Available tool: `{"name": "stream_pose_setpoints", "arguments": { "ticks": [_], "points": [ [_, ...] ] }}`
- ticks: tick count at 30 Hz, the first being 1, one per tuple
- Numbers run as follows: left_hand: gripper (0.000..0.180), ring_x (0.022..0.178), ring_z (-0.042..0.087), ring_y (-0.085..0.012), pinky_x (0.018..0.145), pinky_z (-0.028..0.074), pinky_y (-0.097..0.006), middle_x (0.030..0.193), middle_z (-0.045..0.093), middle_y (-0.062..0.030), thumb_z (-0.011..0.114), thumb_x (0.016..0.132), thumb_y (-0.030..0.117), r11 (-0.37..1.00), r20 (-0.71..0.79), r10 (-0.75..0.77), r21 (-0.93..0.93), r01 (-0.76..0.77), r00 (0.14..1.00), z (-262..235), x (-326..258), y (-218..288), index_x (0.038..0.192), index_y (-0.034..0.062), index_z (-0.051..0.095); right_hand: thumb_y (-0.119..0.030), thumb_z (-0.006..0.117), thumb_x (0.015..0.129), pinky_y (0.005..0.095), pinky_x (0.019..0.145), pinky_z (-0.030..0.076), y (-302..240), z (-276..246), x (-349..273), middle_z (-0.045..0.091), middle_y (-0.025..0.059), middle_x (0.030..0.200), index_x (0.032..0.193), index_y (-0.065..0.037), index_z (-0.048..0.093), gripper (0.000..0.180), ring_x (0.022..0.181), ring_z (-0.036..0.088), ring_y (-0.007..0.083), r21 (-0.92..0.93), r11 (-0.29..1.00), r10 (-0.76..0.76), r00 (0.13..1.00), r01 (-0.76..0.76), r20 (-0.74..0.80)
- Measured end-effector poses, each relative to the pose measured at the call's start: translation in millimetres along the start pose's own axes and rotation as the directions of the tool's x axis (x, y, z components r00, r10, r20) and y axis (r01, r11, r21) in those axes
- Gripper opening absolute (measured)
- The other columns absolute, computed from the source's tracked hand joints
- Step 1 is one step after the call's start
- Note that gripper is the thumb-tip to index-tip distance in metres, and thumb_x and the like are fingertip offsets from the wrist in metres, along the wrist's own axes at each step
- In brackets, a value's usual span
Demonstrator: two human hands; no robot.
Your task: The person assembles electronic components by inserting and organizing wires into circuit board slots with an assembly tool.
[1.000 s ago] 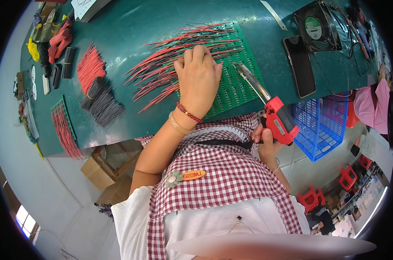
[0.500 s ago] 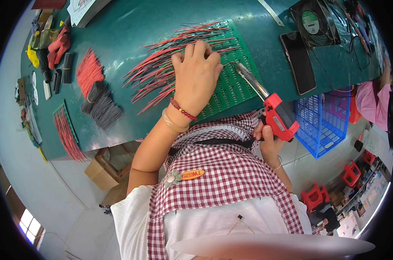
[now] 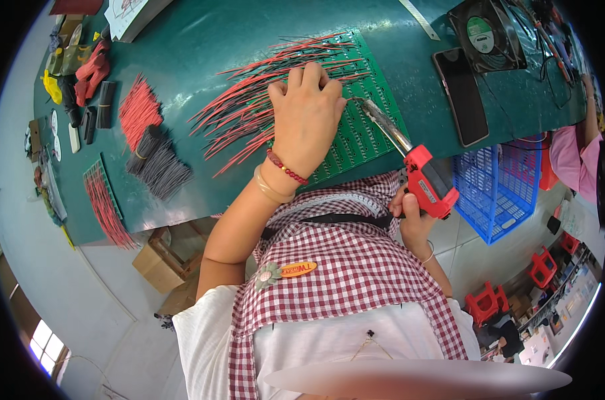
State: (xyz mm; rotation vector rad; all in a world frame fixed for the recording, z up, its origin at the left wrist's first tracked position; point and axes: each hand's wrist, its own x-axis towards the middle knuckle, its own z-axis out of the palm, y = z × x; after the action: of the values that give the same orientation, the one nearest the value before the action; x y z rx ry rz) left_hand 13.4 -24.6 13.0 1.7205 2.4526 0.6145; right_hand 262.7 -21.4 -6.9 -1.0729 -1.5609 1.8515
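My left hand is over the green circuit board, palm down, with its fingers curled and pinched together near the board's middle. Its fingertips are mostly hidden, so what they pinch does not show. Red and black wires stand out from the board in rows and fan off to the left, some passing under this hand. On the right, my right hand is closed round the handle of a red soldering gun. The gun's metal tip points up and left, just above the board and close to my left fingertips.
Bundles of red wires and black wires lie left, near a smaller wired board. A phone and a fan are at right. A blue crate stands beyond the table edge. Another person's pink sleeve shows far right.
The soldering gun's tip has shifted slightly left, nearer to my left fingertips. My left hand stays pinched at nearly the same spot; the whole view has moved a little.
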Motion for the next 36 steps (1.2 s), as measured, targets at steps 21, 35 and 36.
{"name": "stream_pose_setpoints", "arguments": {
  "ticks": [21,35,36],
  "points": [
    [0.006,0.091,0.047,-0.0222,0.075,0.034,-0.038,0.094,0.051,-0.0016,0.066,0.072,0.014,0.993,-0.060,-0.075,0.091,0.081,0.995,-35.5,-18.7,-32.9,0.075,0.0104,0.062,-0.023,0.051,0.091,0.0269,0.050,0.043,-4.5,2.4,2.9,0.050,0.0064,0.069,0.119,0.003,0.043,0.039,0.052,0.044,0.0111,0.133,0.981,-0.126,0.985,0.141,-0.120],
    [0.009,0.092,0.047,-0.0213,0.075,0.034,-0.037,0.094,0.051,-0.0008,0.067,0.070,0.012,0.990,-0.068,-0.030,0.134,0.039,0.997,-26.1,-23.3,-28.6,0.073,0.0070,0.060,-0.024,0.050,0.091,0.0269,0.048,0.041,-4.3,0.0,4.1,0.049,0.0064,0.067,0.119,0.003,0.041,0.040,0.050,0.043,0.0109,0.161,0.974,-0.134,0.978,0.159,-0.159],
    [0.009,0.092,0.047,-0.0213,0.075,0.034,-0.037,0.094,0.051,-0.0008,0.067,0.070,0.012,0.990,-0.066,-0.028,0.136,0.036,0.997,-25.2,-22.9,-28.1,0.073,0.0070,0.060,-0.024,0.050,0.091,0.0269,0.048,0.041,-4.5,0.1,4.6,0.049,0.0064,0.067,0.119,0.003,0.041,0.040,0.050,0.043,0.0109,0.163,0.974,-0.133,0.978,0.159,-0.162]
  ]
}}
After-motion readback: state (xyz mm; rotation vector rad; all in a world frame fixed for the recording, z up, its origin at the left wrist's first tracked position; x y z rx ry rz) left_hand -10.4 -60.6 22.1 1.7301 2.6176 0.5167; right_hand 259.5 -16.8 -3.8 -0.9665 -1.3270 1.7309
